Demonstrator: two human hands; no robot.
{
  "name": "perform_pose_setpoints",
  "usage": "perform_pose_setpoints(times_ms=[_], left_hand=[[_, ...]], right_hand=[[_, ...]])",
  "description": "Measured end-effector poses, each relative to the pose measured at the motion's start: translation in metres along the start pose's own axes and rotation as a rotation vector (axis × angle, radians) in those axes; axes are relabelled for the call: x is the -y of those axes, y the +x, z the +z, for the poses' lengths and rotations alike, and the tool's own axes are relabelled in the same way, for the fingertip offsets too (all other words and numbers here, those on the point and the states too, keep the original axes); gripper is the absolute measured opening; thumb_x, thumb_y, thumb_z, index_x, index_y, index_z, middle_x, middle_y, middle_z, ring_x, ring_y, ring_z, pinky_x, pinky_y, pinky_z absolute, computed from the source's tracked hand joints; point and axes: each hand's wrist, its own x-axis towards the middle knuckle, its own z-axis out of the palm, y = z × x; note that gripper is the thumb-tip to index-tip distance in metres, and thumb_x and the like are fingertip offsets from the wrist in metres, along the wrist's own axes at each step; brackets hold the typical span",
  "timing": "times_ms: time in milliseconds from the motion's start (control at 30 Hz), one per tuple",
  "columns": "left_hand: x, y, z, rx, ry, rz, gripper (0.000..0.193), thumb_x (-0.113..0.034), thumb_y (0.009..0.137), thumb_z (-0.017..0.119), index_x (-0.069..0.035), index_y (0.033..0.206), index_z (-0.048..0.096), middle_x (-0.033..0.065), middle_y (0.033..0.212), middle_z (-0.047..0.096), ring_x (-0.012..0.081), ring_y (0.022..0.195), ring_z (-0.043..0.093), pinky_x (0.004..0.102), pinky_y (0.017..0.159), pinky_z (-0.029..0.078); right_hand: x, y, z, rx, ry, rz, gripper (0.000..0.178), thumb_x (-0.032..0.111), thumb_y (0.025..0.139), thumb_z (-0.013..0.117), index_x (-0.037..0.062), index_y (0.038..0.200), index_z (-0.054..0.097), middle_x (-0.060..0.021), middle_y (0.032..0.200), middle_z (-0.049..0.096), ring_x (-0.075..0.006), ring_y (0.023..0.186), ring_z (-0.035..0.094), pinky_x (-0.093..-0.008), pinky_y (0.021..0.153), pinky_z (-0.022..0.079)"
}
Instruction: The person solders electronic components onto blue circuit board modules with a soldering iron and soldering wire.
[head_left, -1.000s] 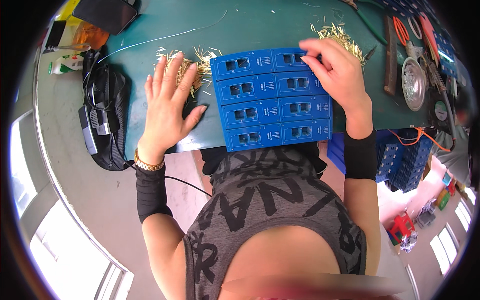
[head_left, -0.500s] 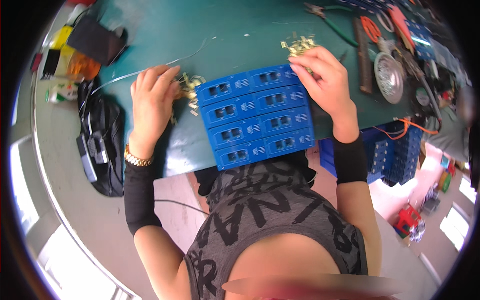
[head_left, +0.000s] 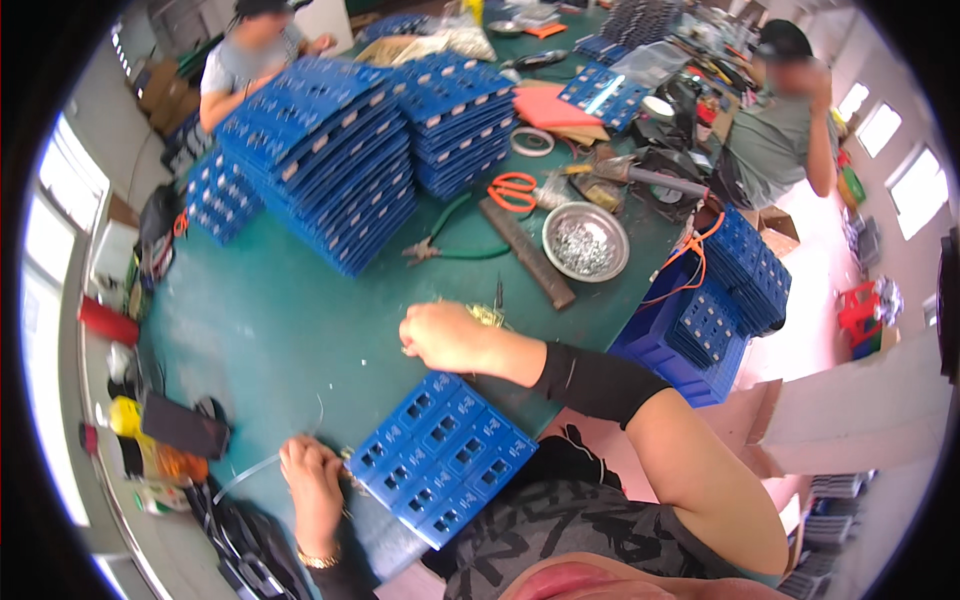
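A blue circuit board panel (head_left: pixel 440 458) with rows of square cut-outs lies at the table's front edge. Off its left corner rests my left hand (head_left: pixel 312 488), its fingers bent together over small brass pieces; whether it grips any is hidden. My right hand (head_left: pixel 447 338) is above the panel's far edge, thumb and fingers closed, with what they hold too small to make out. Just beyond the right wrist lies a small pile of brass pieces (head_left: pixel 487 315), partly covered by the hand.
Tall stacks of blue panels (head_left: pixel 315 165) stand at the back. Green-handled pliers (head_left: pixel 462 252), orange scissors (head_left: pixel 512 192), a dark flat bar (head_left: pixel 528 250) and a metal bowl (head_left: pixel 553 240) of small silver parts lie farther off. A blue crate (head_left: pixel 640 345) is at right. Two people sit beyond.
The view has swung up, bringing the stacks and other people into sight. My right hand has moved left from the brass pile to over the panel's far edge. My left hand stays by the panel's left side.
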Motion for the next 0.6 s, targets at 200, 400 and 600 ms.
perform_pose_setpoints(times_ms=[200, 400, 600], left_hand=[[0.008, -0.001, 0.000, -0.017, -0.026, 0.042, 0.014, -0.002, 0.074, 0.066, -0.001, 0.084, 0.056, 0.0157, 0.098, 0.052, 0.0357, 0.100, 0.048, 0.0448, 0.091, 0.037], [0.006, 0.003, -0.013, 0.053, -0.160, 0.037, 0.026, -0.006, 0.066, 0.079, -0.002, 0.084, 0.061, 0.0128, 0.100, 0.053, 0.0312, 0.100, 0.048, 0.0401, 0.089, 0.040], [0.022, -0.004, -0.006, 0.077, -0.151, 0.042, 0.024, 0.005, 0.063, 0.075, -0.002, 0.080, 0.060, 0.0131, 0.103, 0.053, 0.0316, 0.104, 0.048, 0.0412, 0.092, 0.039]], right_hand=[[0.011, -0.004, -0.001, -0.010, -0.155, -0.070, 0.010, 0.006, 0.080, 0.058, -0.0027, 0.083, 0.062, -0.0229, 0.091, 0.062, -0.0382, 0.080, 0.068, -0.0466, 0.068, 0.056], [0.004, -0.001, 0.002, -0.009, -0.179, -0.055, 0.012, 0.006, 0.081, 0.058, -0.0048, 0.087, 0.060, -0.0239, 0.090, 0.062, -0.0378, 0.080, 0.068, -0.0459, 0.069, 0.056], [0.001, -0.004, -0.002, -0.024, -0.077, -0.072, 0.018, 0.005, 0.082, 0.058, -0.0027, 0.098, 0.054, -0.0214, 0.092, 0.062, -0.0385, 0.083, 0.066, -0.0467, 0.068, 0.054]])
